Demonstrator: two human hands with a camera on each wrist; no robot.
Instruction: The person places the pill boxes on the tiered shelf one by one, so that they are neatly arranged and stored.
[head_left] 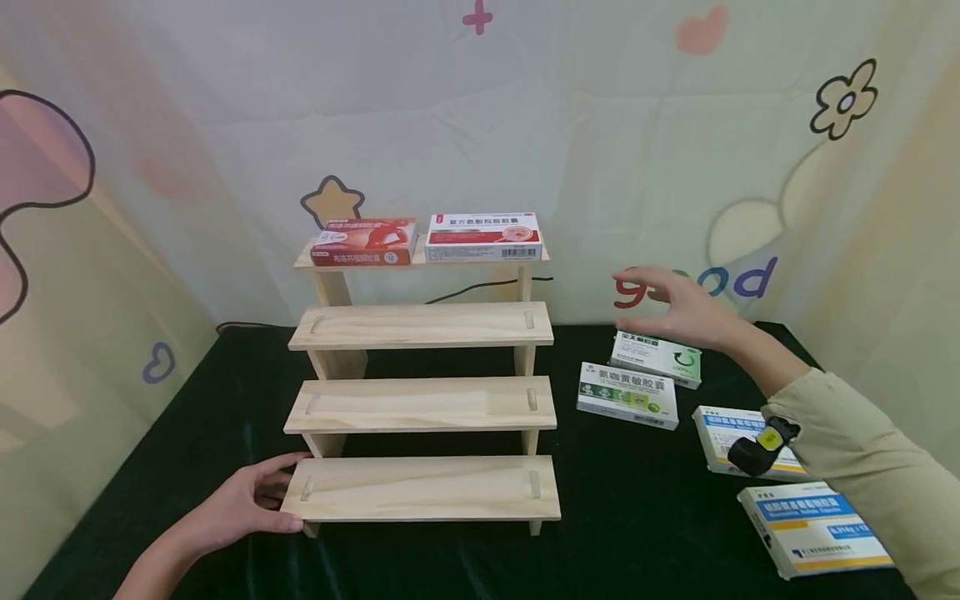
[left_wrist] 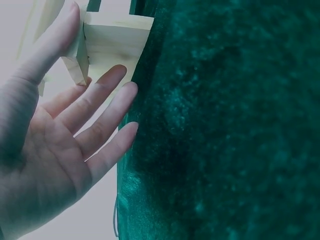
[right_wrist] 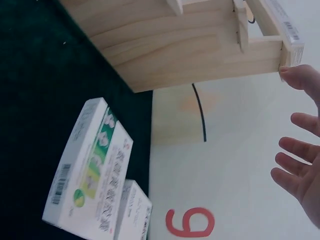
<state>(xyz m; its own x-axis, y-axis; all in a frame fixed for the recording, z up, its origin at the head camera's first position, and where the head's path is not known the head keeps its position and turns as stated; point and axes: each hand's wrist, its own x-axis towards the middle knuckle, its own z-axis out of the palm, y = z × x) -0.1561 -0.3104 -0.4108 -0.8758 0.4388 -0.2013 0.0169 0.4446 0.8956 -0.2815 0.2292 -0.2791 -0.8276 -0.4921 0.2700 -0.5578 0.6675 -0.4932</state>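
Observation:
A stepped wooden display rack (head_left: 423,490) stands on the dark green cloth. My left hand (head_left: 243,508) grips the left end of its lowest step, thumb at the front edge and index finger at the back edge; the left wrist view shows the other fingers (left_wrist: 107,120) extended and spread. In the air above two green-and-white medicine boxes, my right hand (head_left: 686,312) holds nothing, its thumb and fingers apart. The nearer of these boxes (head_left: 628,395) lies in front of the farther one (head_left: 660,358). On the top step sit a red medicine box (head_left: 363,242) and a white-and-red one (head_left: 484,239).
Two blue-and-white medicine boxes lie at the right, one (head_left: 731,425) partly behind the right forearm, the other (head_left: 813,533) nearer the front. A black strap (head_left: 757,454) hangs at the right wrist. Behind the rack runs a black cable (head_left: 480,287) before a patterned curtain (head_left: 480,125).

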